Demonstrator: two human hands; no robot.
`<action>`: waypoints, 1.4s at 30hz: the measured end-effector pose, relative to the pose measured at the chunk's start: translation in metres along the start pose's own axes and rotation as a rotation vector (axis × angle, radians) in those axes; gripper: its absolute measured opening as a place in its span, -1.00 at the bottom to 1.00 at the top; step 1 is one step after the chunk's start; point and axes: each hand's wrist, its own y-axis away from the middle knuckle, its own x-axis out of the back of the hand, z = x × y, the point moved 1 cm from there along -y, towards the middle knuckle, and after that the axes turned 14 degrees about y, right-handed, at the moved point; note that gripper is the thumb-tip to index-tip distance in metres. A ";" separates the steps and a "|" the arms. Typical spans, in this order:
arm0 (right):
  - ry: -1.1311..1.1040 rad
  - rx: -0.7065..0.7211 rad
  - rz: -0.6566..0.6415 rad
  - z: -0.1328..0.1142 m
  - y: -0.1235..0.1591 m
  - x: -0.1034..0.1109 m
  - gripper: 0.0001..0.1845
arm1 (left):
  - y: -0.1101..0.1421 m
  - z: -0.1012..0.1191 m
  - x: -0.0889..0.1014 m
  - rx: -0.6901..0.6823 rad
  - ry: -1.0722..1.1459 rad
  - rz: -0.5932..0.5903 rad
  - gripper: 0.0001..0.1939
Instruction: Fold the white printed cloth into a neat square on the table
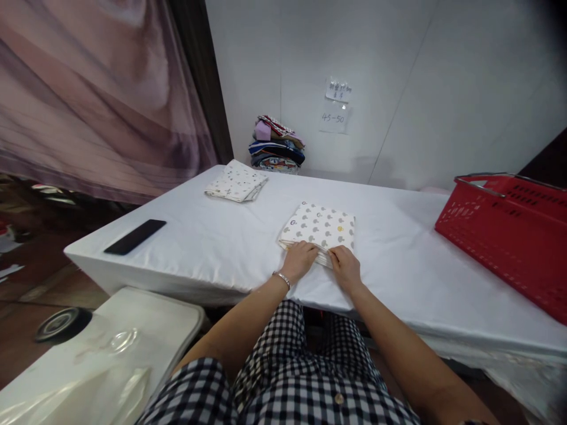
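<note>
A white cloth with grey tree-like prints [319,224] lies folded into a squarish stack near the table's front edge. My left hand [301,258] grips its near edge, fingers curled over the layers. Close beside it, my right hand [344,264] pinches the same edge between thumb and fingers. Several folded layers show between the two hands. Farther back to the left rests another folded white cloth [237,180] with small dark prints, apart from both hands.
The white-covered table [190,236] holds a dark flat slab [135,236] at left and a red basket [509,236] at right. A pile of folded fabrics [277,147] stands against the wall. A white surface with a roll of tape [63,324] is at lower left.
</note>
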 end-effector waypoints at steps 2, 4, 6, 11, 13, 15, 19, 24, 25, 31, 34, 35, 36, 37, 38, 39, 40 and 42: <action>-0.003 0.005 0.004 0.000 0.000 0.000 -0.73 | 0.000 0.000 -0.002 0.000 -0.018 -0.008 -0.80; -0.001 0.012 0.004 -0.001 0.000 0.001 -0.73 | 0.000 -0.001 -0.003 -0.007 -0.033 0.001 -0.82; 0.011 0.016 0.005 -0.002 0.000 0.001 -0.73 | -0.001 -0.001 -0.005 -0.012 -0.038 0.014 -0.84; 0.056 0.030 0.008 -0.003 -0.001 0.002 -0.72 | -0.004 0.000 -0.005 -0.019 -0.023 0.011 -0.86; 0.053 0.032 0.002 -0.003 -0.003 0.003 -0.73 | -0.004 0.002 -0.004 -0.011 -0.015 -0.002 -0.86; 0.019 0.021 0.011 -0.002 -0.004 0.004 -0.74 | -0.003 0.003 -0.002 -0.012 -0.009 -0.008 -0.86; -0.012 0.064 0.034 -0.003 -0.004 0.004 -0.75 | 0.004 0.003 0.003 -0.049 -0.015 0.027 -0.86; 0.075 0.197 0.016 -0.005 0.001 0.002 -0.78 | 0.008 0.002 0.005 -0.071 -0.021 0.044 -0.87; 0.088 0.206 0.009 -0.005 0.002 0.002 -0.78 | 0.007 0.002 0.005 -0.068 -0.017 0.047 -0.87; 0.171 0.221 -0.033 -0.007 0.002 0.003 -0.79 | 0.006 0.003 0.006 -0.065 -0.012 0.034 -0.90; 0.210 0.198 -0.041 -0.010 -0.002 0.001 -0.81 | 0.005 0.003 0.005 -0.062 -0.013 0.030 -0.87; 0.224 0.193 -0.050 -0.011 -0.004 0.001 -0.82 | 0.005 0.003 0.005 -0.060 -0.013 0.029 -0.86; 0.236 0.188 -0.058 -0.012 -0.005 0.000 -0.83 | 0.005 0.003 0.004 -0.056 -0.013 0.029 -0.85; 0.244 0.185 -0.064 -0.013 -0.006 0.000 -0.83 | 0.004 0.003 0.004 -0.051 -0.010 0.030 -0.84; 0.245 0.182 -0.067 -0.013 -0.007 -0.001 -0.83 | 0.004 0.003 0.004 -0.044 -0.006 0.032 -0.83; 0.241 0.177 -0.067 -0.013 -0.008 -0.001 -0.83 | 0.003 0.003 0.004 -0.036 0.000 0.035 -0.83; 0.233 0.169 -0.065 -0.013 -0.008 -0.001 -0.83 | 0.003 0.004 0.005 -0.025 0.006 0.039 -0.83; 0.209 0.149 -0.059 -0.011 -0.008 -0.002 -0.83 | 0.003 0.003 0.006 0.012 0.019 0.058 -0.84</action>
